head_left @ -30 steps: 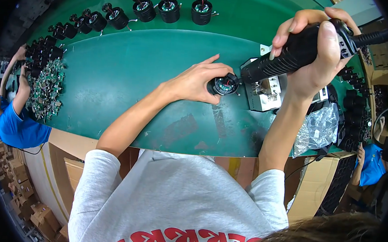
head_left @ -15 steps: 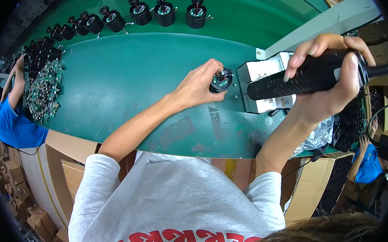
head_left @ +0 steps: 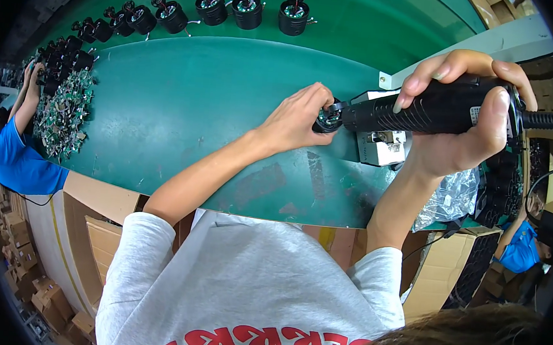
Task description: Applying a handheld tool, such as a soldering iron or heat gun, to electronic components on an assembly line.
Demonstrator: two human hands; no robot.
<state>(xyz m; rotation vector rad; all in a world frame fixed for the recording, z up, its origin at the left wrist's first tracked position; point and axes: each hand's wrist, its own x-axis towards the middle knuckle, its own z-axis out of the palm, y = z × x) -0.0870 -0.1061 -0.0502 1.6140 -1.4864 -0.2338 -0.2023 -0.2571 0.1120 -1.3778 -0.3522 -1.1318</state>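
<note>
My corded tool (head_left: 441,113) at two o'clock looks plastic, with bumpy ridges. My black cup (head_left: 325,123) at one looks plastic too. My table (head_left: 184,115) is smooth and shiny. At three, a plastic bag (head_left: 449,200) looks crinkly and glossy. At six, my cloth shirt (head_left: 250,267) looks dull.

Big, fat red letters (head_left: 263,340) run across my light grey cloth T-shirt (head_left: 244,273). My black, ridged, tube-shaped tool (head_left: 441,113) has a small white label (head_left: 475,116). The silver and black metal box (head_left: 390,155) seems to have tiny print, too blurry for me to read.
</note>
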